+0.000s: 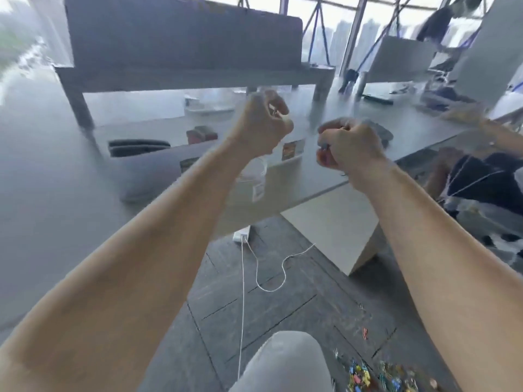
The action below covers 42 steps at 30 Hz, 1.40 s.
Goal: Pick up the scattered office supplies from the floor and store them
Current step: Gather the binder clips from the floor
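Both hands are raised in the middle of the frame. The left hand (261,123) has its fingers curled tight, pinching the top of what looks like a clear bag (254,172) that hangs below the fist. The right hand (351,147) is closed round a small clutch of coloured pieces (324,155), with red and blue showing at the lower edge of the fist. The step in hand is probably tipping that handful into the bag. To do it well, the left fingers should spread the mouth wide. The right fist should then come directly over the opening and loosen slowly, so that nothing small bounces back to the floor (283,301).

Most of the scattered supplies (376,376) still lie at the lower right of the frame, beside the knee (285,360).

The whole view is smeared. I cannot tell whether the bag's mouth is open, or whether the left fingers also hold a small metal piece. Clips or pins, I cannot say. The fist hides how many pieces it holds. The floor pile is cut off by the bottom edge and partly covered by the right forearm. The print on the bag's label (257,191) is unreadable
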Each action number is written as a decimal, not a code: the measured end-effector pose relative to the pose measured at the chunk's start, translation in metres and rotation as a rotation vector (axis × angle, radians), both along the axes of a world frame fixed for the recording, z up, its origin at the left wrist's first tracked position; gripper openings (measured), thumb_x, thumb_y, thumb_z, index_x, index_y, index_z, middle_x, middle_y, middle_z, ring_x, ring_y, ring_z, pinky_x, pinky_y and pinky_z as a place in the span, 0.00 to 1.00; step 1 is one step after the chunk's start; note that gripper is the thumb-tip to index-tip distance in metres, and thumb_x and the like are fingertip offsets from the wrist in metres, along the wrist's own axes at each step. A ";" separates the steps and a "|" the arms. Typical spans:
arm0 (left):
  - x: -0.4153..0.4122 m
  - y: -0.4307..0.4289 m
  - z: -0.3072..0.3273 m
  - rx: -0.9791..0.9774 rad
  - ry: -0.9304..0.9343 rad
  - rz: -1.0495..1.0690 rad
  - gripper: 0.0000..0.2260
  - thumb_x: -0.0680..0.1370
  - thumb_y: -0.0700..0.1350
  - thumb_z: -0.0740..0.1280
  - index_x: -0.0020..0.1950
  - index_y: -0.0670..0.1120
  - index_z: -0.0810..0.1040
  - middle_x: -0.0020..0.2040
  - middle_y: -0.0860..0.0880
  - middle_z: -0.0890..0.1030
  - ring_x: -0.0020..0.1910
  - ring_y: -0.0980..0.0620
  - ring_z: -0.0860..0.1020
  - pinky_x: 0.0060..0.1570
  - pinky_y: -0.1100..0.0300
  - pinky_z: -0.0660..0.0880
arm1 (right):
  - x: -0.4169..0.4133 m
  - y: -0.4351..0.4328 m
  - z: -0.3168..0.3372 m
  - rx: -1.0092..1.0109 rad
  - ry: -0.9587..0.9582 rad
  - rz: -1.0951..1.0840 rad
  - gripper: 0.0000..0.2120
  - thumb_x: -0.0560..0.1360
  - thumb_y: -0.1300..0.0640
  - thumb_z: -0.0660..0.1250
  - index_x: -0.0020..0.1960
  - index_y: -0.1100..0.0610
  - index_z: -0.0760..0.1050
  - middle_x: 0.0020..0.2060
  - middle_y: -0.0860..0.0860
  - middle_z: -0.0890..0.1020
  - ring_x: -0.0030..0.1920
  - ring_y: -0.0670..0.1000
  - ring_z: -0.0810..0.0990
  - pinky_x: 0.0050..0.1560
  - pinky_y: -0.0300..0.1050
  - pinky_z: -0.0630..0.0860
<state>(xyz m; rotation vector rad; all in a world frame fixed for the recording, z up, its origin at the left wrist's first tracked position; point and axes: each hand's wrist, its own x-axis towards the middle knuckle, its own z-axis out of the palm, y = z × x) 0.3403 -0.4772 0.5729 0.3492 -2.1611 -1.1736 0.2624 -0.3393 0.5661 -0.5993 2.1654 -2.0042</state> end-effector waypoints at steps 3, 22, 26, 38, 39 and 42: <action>0.012 -0.045 0.007 -0.080 -0.005 0.121 0.07 0.72 0.38 0.68 0.48 0.47 0.77 0.37 0.52 0.78 0.31 0.54 0.76 0.27 0.61 0.76 | 0.003 -0.045 0.016 0.053 0.101 0.033 0.09 0.74 0.70 0.62 0.44 0.61 0.78 0.32 0.53 0.74 0.27 0.50 0.74 0.35 0.44 0.78; -0.081 -0.138 -0.012 -0.231 -0.318 0.061 0.18 0.75 0.44 0.71 0.64 0.47 0.75 0.57 0.50 0.77 0.43 0.52 0.77 0.28 0.65 0.66 | -0.101 -0.181 -0.002 0.688 0.427 0.051 0.09 0.72 0.50 0.67 0.45 0.54 0.80 0.41 0.51 0.81 0.42 0.52 0.78 0.39 0.43 0.72; -0.073 -0.129 -0.007 -0.252 -0.320 0.072 0.21 0.76 0.44 0.70 0.69 0.47 0.73 0.62 0.50 0.75 0.50 0.50 0.76 0.38 0.63 0.70 | -0.100 -0.162 0.006 0.723 0.520 -0.013 0.10 0.76 0.52 0.64 0.51 0.55 0.81 0.49 0.52 0.81 0.50 0.54 0.78 0.47 0.44 0.73; -0.022 0.046 0.003 -0.244 -0.063 -0.142 0.06 0.74 0.47 0.69 0.50 0.52 0.78 0.46 0.52 0.82 0.47 0.52 0.80 0.46 0.60 0.77 | -0.008 0.053 0.005 0.902 0.607 -0.088 0.07 0.76 0.52 0.63 0.49 0.49 0.80 0.49 0.46 0.81 0.53 0.51 0.78 0.51 0.42 0.73; -0.021 0.070 -0.002 -0.250 -0.063 -0.197 0.05 0.74 0.47 0.70 0.49 0.53 0.78 0.44 0.54 0.81 0.44 0.53 0.80 0.43 0.63 0.75 | 0.002 0.079 0.000 0.901 0.582 -0.086 0.05 0.77 0.53 0.64 0.49 0.49 0.79 0.49 0.45 0.80 0.51 0.50 0.78 0.50 0.41 0.72; -0.027 0.142 -0.020 -0.315 -0.116 -0.340 0.04 0.75 0.48 0.70 0.49 0.53 0.78 0.48 0.51 0.82 0.46 0.52 0.80 0.39 0.64 0.71 | 0.028 0.151 -0.014 0.972 0.504 -0.114 0.05 0.77 0.52 0.63 0.50 0.48 0.78 0.48 0.46 0.80 0.51 0.50 0.78 0.50 0.43 0.72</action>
